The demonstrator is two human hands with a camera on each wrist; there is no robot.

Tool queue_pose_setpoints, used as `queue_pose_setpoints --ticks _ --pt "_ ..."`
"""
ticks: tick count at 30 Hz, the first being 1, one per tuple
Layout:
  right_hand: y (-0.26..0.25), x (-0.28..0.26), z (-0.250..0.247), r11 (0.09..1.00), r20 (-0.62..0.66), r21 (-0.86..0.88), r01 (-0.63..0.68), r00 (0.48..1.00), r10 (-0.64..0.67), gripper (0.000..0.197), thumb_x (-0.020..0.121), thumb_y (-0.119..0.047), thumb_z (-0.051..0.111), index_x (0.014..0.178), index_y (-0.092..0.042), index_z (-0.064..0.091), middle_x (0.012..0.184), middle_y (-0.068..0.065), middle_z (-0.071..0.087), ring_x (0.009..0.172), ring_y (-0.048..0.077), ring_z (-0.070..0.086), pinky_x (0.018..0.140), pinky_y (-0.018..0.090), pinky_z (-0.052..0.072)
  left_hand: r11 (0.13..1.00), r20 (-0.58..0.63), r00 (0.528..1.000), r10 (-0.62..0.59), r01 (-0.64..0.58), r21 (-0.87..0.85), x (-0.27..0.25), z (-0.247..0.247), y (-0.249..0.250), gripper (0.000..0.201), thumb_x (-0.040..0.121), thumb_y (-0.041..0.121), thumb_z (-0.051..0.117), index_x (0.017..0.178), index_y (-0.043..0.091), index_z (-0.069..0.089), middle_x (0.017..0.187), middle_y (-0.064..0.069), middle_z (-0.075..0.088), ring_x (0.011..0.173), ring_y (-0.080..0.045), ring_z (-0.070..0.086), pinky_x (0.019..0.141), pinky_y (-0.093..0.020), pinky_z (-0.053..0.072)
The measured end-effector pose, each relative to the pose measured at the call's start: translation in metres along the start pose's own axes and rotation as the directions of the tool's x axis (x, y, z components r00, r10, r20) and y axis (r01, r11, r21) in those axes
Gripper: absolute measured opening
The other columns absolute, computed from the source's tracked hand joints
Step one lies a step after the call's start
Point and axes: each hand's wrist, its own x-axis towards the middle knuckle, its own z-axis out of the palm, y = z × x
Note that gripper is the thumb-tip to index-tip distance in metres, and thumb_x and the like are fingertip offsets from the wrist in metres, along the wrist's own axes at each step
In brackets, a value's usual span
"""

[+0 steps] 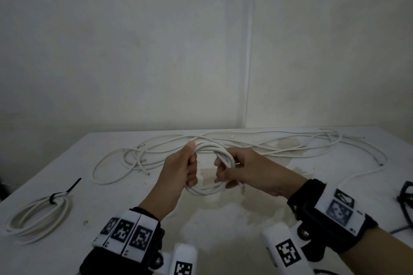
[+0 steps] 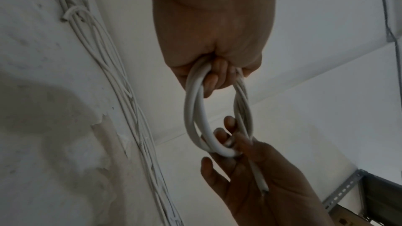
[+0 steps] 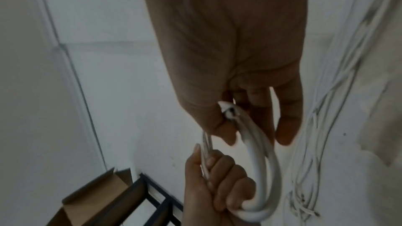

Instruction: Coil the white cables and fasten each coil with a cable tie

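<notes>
A small coil of white cable (image 1: 207,190) is held above the white table (image 1: 223,241), between both hands. My left hand (image 1: 191,163) grips the coil's left side, fingers curled round the strands (image 2: 195,109) and thumb on top. My right hand (image 1: 225,172) hooks its fingers through the coil's right side (image 3: 261,169) and holds the cut cable end (image 3: 228,112) against it. Several loose white cables (image 1: 257,143) lie tangled along the back of the table. At the left lies a finished coil (image 1: 38,214) bound with a black cable tie (image 1: 67,192).
Black cable ties (image 1: 405,196) lie at the table's right edge. A white wall with a corner stands close behind the table. The right wrist view shows a cardboard box (image 3: 97,195) and a black frame (image 3: 158,204) beside the table.
</notes>
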Motion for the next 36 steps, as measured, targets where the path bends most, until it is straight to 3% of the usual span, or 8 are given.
queue_pose_setpoints --ticks 4,8,13,18,22,28,32,36 --pt "0.001 0.001 0.008 0.993 -0.114 0.078 0.087 0.99 -0.077 0.011 0.094 -0.011 0.048 0.093 -0.02 0.054 0.077 0.003 0.062 0.071 0.007 0.065 0.079 0.027 0.054 0.998 -0.027 0.999 0.02 -0.021 -0.054 -0.002 0.003 0.001 0.041 0.098 0.031 0.036 0.06 0.015 0.035 0.042 0.009 0.024 0.037 -0.007 0.02 0.038 -0.018 0.027" --pt "0.006 0.003 0.014 0.988 -0.242 0.004 0.154 0.959 -0.149 0.012 0.096 -0.025 0.041 0.091 -0.021 0.051 0.062 -0.001 0.059 0.062 0.009 0.059 0.082 0.043 0.051 0.997 -0.026 0.998 0.065 -0.064 0.037 0.001 0.007 -0.001 0.042 0.099 0.034 0.033 0.063 0.013 0.041 0.041 0.008 0.032 0.038 -0.007 0.031 0.048 -0.022 0.038" --pt "0.007 0.005 0.006 0.98 -0.249 -0.142 0.137 0.954 -0.17 0.017 0.098 -0.025 0.039 0.101 -0.013 0.051 0.062 -0.001 0.05 0.052 -0.001 0.055 0.06 0.019 0.044 0.957 0.077 0.992 0.099 -0.116 0.265 -0.002 -0.004 -0.017 0.046 0.097 0.04 0.026 0.075 0.012 0.056 0.063 0.0 0.053 0.062 -0.013 0.052 0.07 -0.026 0.046" --pt "0.009 0.002 0.003 0.966 -0.151 -0.247 0.072 0.982 -0.112 0.014 0.098 -0.025 0.039 0.095 -0.017 0.05 0.066 -0.005 0.045 0.052 0.0 0.05 0.055 0.017 0.042 0.96 0.185 0.983 -0.003 -0.049 0.277 -0.005 -0.007 -0.006 0.034 0.1 0.019 0.025 0.103 0.005 0.056 0.07 -0.007 0.062 0.067 -0.016 0.061 0.066 -0.018 0.053" --pt "0.003 -0.002 0.004 0.938 -0.017 -0.338 0.082 0.996 -0.093 0.017 0.097 -0.03 0.04 0.081 -0.025 0.044 0.07 -0.004 0.047 0.061 0.01 0.052 0.065 0.032 0.047 0.959 0.228 0.967 -0.112 0.045 0.278 -0.003 0.001 0.005 0.045 0.097 0.041 0.034 0.081 0.008 0.06 0.052 -0.002 0.054 0.05 -0.014 0.055 0.062 -0.028 0.052" --pt "0.0 -0.004 0.002 0.965 -0.069 -0.229 0.13 0.986 -0.15 0.016 0.097 -0.028 0.039 0.1 -0.017 0.05 0.074 -0.008 0.049 0.062 0.002 0.051 0.062 0.016 0.042 0.995 0.09 0.994 -0.064 0.057 0.077 -0.008 0.013 0.0 0.041 0.092 0.043 0.046 0.063 0.014 0.039 0.044 0.009 0.025 0.038 -0.007 0.023 0.041 -0.019 0.032" --pt "-0.001 -0.005 0.005 0.984 -0.152 -0.114 0.133 0.977 -0.15 0.028 0.099 -0.028 0.032 0.081 -0.016 0.048 0.07 -0.004 0.051 0.057 0.0 0.052 0.057 0.01 0.038 0.997 0.025 0.999 -0.022 0.024 -0.076 -0.008 0.015 -0.005 0.042 0.093 0.044 0.042 0.062 0.015 0.038 0.044 0.01 0.024 0.038 -0.006 0.023 0.043 -0.02 0.034" --pt "-0.001 -0.004 0.005 0.985 -0.14 -0.068 0.16 0.976 -0.168 0.018 0.099 -0.021 0.036 0.094 -0.018 0.053 0.072 -0.003 0.04 0.058 0.01 0.037 0.057 0.022 0.036 0.994 0.115 0.991 -0.074 0.083 -0.077 -0.008 0.011 -0.008 0.043 0.094 0.043 0.038 0.064 0.012 0.044 0.044 0.005 0.032 0.039 -0.009 0.037 0.058 -0.028 0.047"
